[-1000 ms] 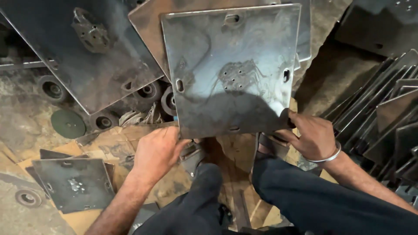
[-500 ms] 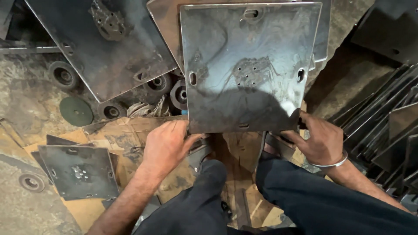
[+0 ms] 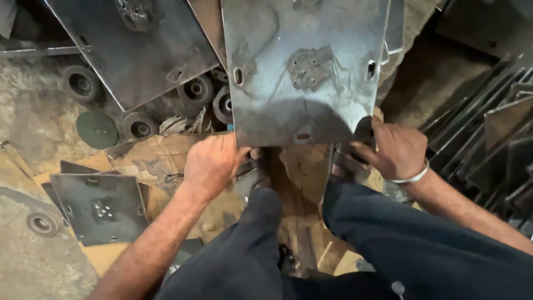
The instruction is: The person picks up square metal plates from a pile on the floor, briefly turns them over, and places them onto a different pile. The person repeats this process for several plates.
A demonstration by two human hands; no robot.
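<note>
A square grey steel plate (image 3: 305,66) with slotted holes near its edges and a cluster of small holes in the middle stands tilted in front of me. My left hand (image 3: 214,162) grips its lower left corner. My right hand (image 3: 395,149), with a metal bangle on the wrist, grips its lower right corner. My knees in dark trousers (image 3: 355,239) are below the plate.
Another large steel plate (image 3: 133,50) leans at upper left over several round metal wheels (image 3: 194,91). A smaller plate (image 3: 97,206) lies on cardboard at lower left. A green disc (image 3: 97,129) lies on the dusty floor. Stacked plates on edge (image 3: 499,139) fill the right side.
The held plate has come closer and higher in view, its top edge now out of frame. Both hands keep their grip on the lower corners.
</note>
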